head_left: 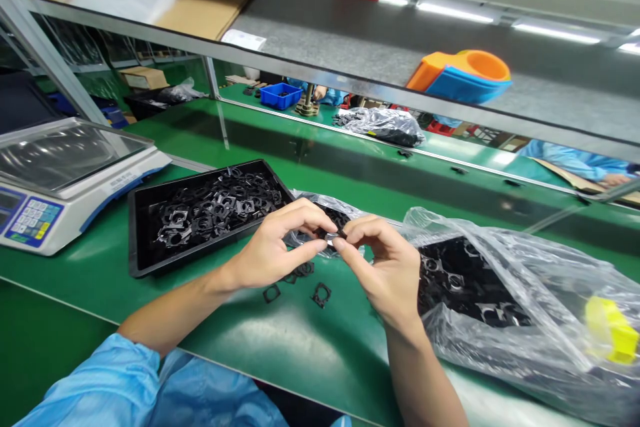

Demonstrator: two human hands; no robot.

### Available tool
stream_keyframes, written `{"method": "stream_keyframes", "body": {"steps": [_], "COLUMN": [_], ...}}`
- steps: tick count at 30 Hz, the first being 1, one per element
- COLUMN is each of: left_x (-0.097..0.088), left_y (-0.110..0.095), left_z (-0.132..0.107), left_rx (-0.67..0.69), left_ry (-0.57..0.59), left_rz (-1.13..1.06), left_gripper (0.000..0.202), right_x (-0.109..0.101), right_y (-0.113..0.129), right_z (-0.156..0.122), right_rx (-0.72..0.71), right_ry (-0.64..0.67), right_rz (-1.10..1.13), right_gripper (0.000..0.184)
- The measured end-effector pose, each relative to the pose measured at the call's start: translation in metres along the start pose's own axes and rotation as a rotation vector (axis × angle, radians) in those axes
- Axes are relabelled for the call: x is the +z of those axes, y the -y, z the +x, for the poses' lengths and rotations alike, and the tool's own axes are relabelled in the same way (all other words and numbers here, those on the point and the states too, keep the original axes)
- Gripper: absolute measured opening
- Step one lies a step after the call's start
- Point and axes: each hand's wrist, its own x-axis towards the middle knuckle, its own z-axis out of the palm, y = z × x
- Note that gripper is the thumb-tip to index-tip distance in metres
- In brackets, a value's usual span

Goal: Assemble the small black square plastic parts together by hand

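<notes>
Between the fingertips of both hands is a small black plastic part [331, 237], mostly covered by the fingers. My left hand [275, 243] pinches it from the left, thumb below and index finger above. From the right, my right hand [383, 260] pinches the same part with thumb and index finger. Below the hands, several loose black square frames with round holes [321, 294] lie on the green table [260, 340]. A black tray [134, 233] heaped with similar frames stands left of my hands. Right of them lies a clear plastic bag [500, 340] with more black parts inside.
At far left stands a white weighing scale [95, 193]. A shelf [320, 20] crosses above the table, carrying an orange and blue roll [460, 77]. Beyond are a blue bin [280, 97], another bagged heap [385, 125] and a co-worker's blue sleeve [570, 159]. A yellow piece [611, 330] shows at the right bag.
</notes>
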Motion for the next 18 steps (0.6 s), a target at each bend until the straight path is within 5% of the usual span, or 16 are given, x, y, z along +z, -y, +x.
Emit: {"method": "stream_keyframes", "body": {"steps": [6, 14, 18], "left_x": [0.003, 0.0012, 0.0017], "left_y": [0.0034, 0.0005, 0.0017], "left_z": [-0.0021, -0.0005, -0.0005], "left_rx": [-0.026, -0.023, 0.016], "left_ry": [-0.109, -0.05, -0.119], "left_rz": [-0.028, 0.076, 0.05], "left_gripper": [0.029, 0.017, 0.018], "right_x": [-0.0001, -0.0008, -0.0009], "right_y": [0.0014, 0.0014, 0.0019], "right_z": [-0.0018, -0.0022, -0.0027], "right_rx": [0.037, 0.038, 0.051], "right_ry": [0.051, 0.098, 0.064], "right_rz": [-0.024, -0.061, -0.037], "right_gripper": [0.016, 0.002, 0.003]}}
